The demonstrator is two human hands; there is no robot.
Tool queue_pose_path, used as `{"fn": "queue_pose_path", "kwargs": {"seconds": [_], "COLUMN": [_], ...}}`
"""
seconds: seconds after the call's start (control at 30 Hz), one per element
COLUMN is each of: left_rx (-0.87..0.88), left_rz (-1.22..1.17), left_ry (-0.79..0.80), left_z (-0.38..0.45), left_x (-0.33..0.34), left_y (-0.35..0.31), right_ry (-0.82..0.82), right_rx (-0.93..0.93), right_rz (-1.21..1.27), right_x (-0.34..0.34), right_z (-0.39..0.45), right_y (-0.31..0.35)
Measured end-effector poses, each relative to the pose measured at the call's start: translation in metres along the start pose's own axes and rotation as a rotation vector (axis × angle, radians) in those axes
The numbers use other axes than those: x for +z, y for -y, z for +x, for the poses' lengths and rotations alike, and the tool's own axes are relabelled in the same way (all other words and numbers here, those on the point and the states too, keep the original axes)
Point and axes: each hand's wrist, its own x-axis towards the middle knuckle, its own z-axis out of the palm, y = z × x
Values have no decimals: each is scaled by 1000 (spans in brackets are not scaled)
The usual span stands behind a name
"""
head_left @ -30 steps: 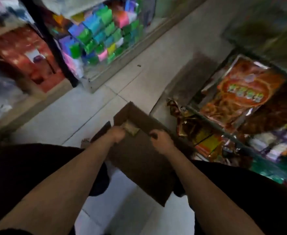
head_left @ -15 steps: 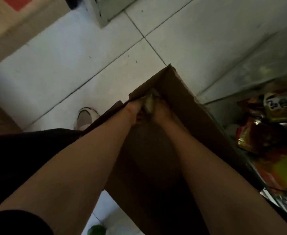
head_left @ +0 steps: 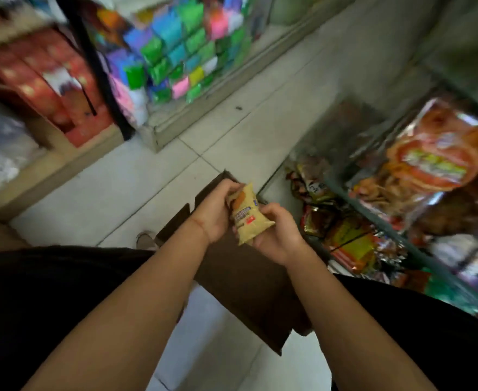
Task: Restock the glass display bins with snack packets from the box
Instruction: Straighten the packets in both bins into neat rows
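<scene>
A brown cardboard box (head_left: 246,289) stands open on the tiled floor below me. Above its far end I hold a bundle of yellow snack packets (head_left: 246,215) between both hands. My left hand (head_left: 218,213) grips the bundle's left side and my right hand (head_left: 277,235) cups it from below and the right. The glass display bins (head_left: 342,190) run along the right, with several foil snack packets inside and a large orange bag (head_left: 432,162) in an upper bin.
A glass case of colourful small packets (head_left: 175,55) stands across the aisle at the top. Red boxes (head_left: 48,86) sit on a wooden shelf at the left. My shoe (head_left: 144,239) shows beside the box. Pale floor tiles (head_left: 136,179) lie between the shelves.
Both hands were deep in the box's far corner; they have lifted out with the yellow packets held between them. The view has swung up from the floor to the shelves.
</scene>
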Motion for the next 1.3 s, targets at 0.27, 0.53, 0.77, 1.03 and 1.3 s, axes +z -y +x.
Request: {"fn": "queue_pose_path", "kwargs": {"seconds": [0.27, 0.53, 0.77, 1.03, 1.3], "left_rx": [525, 725, 1170, 1268, 1160], "left_rz": [364, 455, 959, 1779, 2021], "left_ry": [60, 133, -129, -195, -93], "left_z": [-183, -248, -224, -201, -177], "left_x": [112, 221, 291, 311, 300], "left_y": [-83, -121, -116, -105, -100], "right_ry": [340, -116, -909, -1303, -1121], "right_rx": [-361, -934, -1512, -1330, -1078], "right_rz": [-71, -380, -1233, -1893, -2082], "right_x": [75, 91, 56, 15, 31], "right_z": [-184, -305, -359, -346, -333], "right_y": [73, 141, 206, 210, 208]}}
